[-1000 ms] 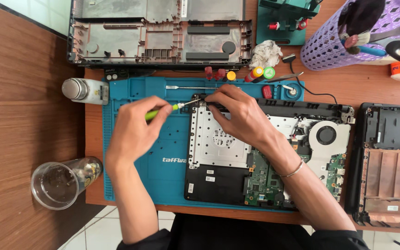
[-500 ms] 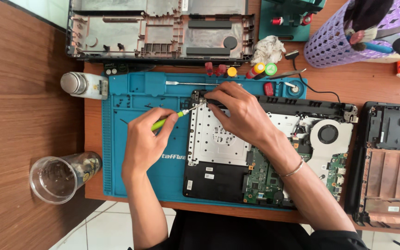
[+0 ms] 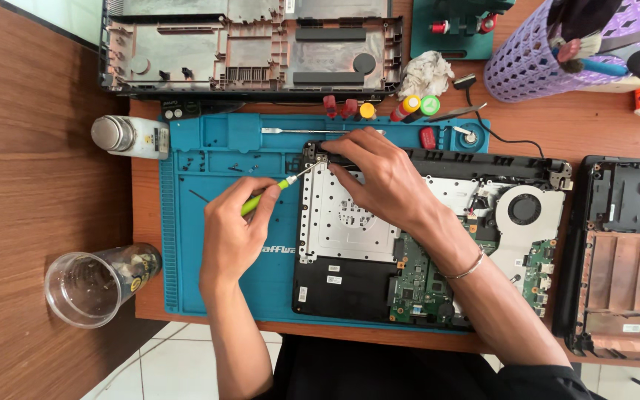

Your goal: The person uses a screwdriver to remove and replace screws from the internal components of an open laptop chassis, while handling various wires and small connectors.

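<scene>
We see a slim screwdriver with a bright green handle (image 3: 267,194) gripped in our left hand (image 3: 232,238), the fingers clamped together around the handle while its thin metal shaft slants up and to the right, with the tip at the upper left corner of the opened black laptop base (image 3: 379,244). That laptop base lies on a blue rubber work mat (image 3: 209,222), its silver metal shield plate (image 3: 338,218) and green circuit board (image 3: 427,285) exposed, and a round black cooling fan (image 3: 524,209) sits towards its right side. Our right hand (image 3: 379,174) rests on the top left part of the laptop, fingers drawn together and pressing down near the corner hinge, right beside the screwdriver tip; we cannot tell whether they pinch anything small. A thin metal bracelet (image 3: 472,267) circles that wrist. Along the top edge of the mat lies a thin metal pry tool (image 3: 305,131), with several coloured screwdriver handles (image 3: 409,107) just above it. To the left of the mat stands a small white bottle with a metal cap (image 3: 129,136), and a clear plastic cup (image 3: 90,285) lies on its side at the table's lower left. A second bare laptop shell (image 3: 250,48) sits beyond the mat, a third black casing (image 3: 624,252) lies at the right, and a purple mesh basket (image 3: 550,44) stands at the upper right.
</scene>
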